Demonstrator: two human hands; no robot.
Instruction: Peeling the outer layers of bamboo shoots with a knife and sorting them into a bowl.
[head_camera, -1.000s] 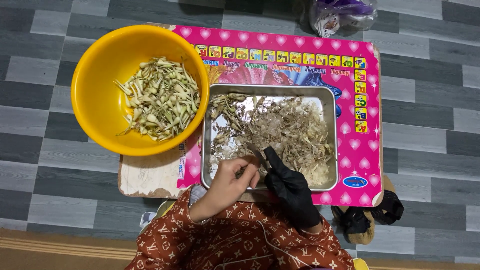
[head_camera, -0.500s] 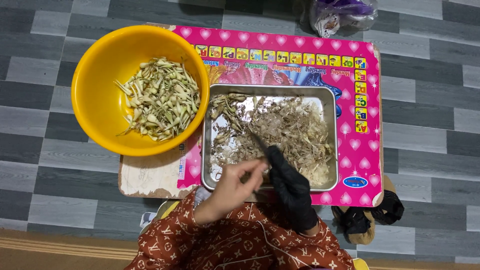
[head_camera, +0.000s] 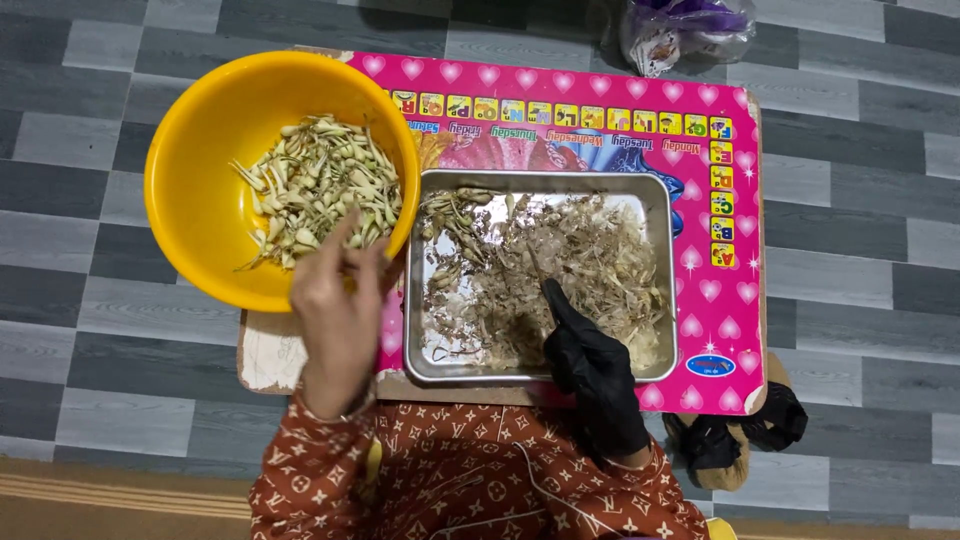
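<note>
Now bare left hand (head_camera: 338, 305) over yellow bowl (head_camera: 200, 215), fingers loosely spread; gloved right hand (head_camera: 592, 365), forefinger extended, in steel tray (head_camera: 660, 280).

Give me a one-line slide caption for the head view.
Bare left hand reaches over yellow bowl of pale stalks; black-gloved right hand rests in metal tray of dried scraps.

The bare left hand (head_camera: 340, 305) is raised with its back to the camera, fingers pinched together and pointing away from the body, its wrist emerging from a patterned brown sleeve (head_camera: 300, 470). The right hand in a black glove (head_camera: 595, 375) lies lower, forefinger stretched forward, the other fingers curled in.
</note>
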